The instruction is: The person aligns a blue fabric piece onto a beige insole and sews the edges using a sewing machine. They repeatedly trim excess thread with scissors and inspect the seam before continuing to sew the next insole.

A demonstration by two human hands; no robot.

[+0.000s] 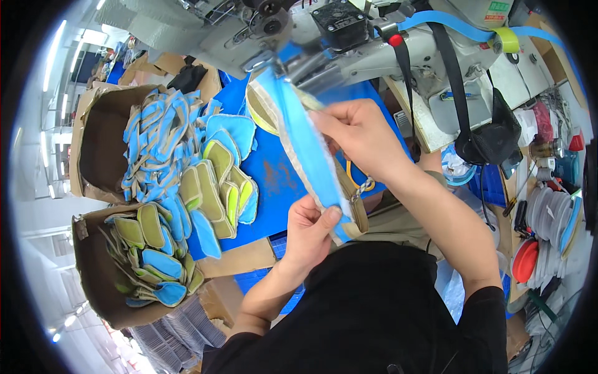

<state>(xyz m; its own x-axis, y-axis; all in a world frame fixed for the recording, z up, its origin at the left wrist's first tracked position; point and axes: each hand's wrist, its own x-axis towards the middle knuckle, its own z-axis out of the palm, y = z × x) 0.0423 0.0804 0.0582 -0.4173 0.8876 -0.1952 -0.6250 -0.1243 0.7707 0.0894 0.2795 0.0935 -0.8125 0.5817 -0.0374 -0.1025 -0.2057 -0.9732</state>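
Observation:
A long blue fabric strip with beige edging slants from the sewing machine's needle area down toward my body. My left hand grips its lower end, thumb on top and fingers beneath. My right hand pinches the strip's right edge higher up, below the machine head. Behind the strip's upper part lies an olive-green padded piece with pale edging; whether the two are joined, I cannot tell. The machine parts around the needle are blurred.
On the blue work surface, olive and blue padded pieces lie piled at left beside tangled blue strips. A cardboard box holds more pieces. Blue tape crosses the machine top. Tape rolls stand at right.

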